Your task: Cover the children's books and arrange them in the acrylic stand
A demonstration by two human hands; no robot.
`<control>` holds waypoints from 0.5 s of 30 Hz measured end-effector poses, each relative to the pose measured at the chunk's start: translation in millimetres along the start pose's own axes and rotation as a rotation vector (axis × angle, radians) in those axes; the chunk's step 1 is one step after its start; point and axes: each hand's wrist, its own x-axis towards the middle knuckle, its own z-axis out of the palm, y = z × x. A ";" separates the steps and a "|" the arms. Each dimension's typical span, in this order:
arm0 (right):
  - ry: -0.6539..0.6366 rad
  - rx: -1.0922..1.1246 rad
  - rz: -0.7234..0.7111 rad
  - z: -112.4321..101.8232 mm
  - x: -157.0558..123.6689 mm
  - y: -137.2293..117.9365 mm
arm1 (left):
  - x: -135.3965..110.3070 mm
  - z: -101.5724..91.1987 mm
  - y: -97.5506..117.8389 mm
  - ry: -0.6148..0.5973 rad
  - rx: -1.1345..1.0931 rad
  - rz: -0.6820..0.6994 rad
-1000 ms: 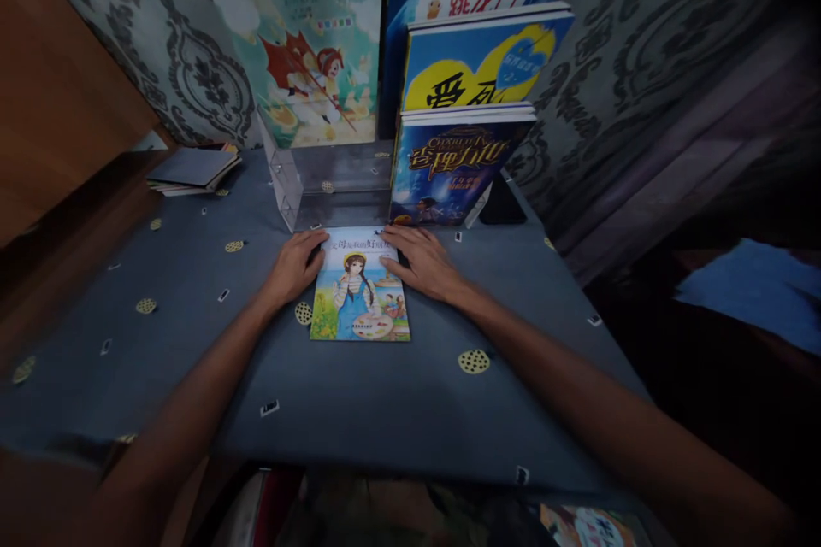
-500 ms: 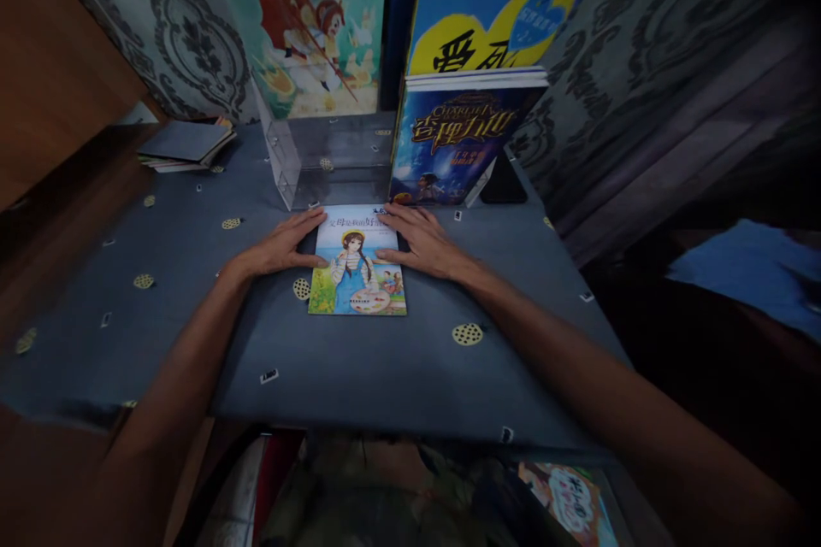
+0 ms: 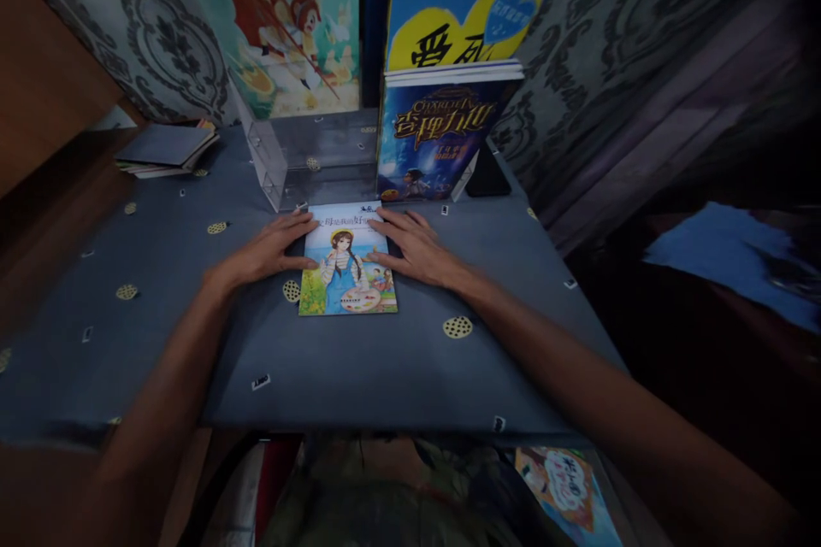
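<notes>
A thin illustrated book (image 3: pixel 346 273) lies flat on the dark patterned tablecloth (image 3: pixel 359 376), its cover up with a girl in a yellow hat. My left hand (image 3: pixel 269 249) rests at the book's left edge, thumb and fingertips touching it, fingers stretched out. Across from it, my right hand (image 3: pixel 416 246) lies on the upper right part of the cover, its fingers spread and hiding some of the title. Neither hand has lifted the book. Just behind it stands a clear acrylic rack (image 3: pixel 266 162) holding several upright books.
A blue book (image 3: pixel 442 137) fronts the rack's right side, with a yellow and blue book (image 3: pixel 468 13) behind. A large picture book (image 3: pixel 301 34) stands at the left. A small book stack (image 3: pixel 167 147) lies far left; a dark phone-like object (image 3: pixel 487 175) sits right.
The whole view has shifted slightly, so most things appear a little further left. Both hands remain on the book, which keeps its place on the table.
</notes>
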 end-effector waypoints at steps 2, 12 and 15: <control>-0.004 -0.002 -0.001 -0.2 -1.4 -0.4 | -4.9 -0.3 11.4 0.018 0.036 0.023; 0.018 -0.004 -0.019 0.9 -2.2 0.9 | -29.9 26.5 117.3 0.011 0.055 0.378; 0.023 -0.005 -0.018 0.8 -2.5 0.8 | -30.5 35.6 130.1 0.044 0.119 0.415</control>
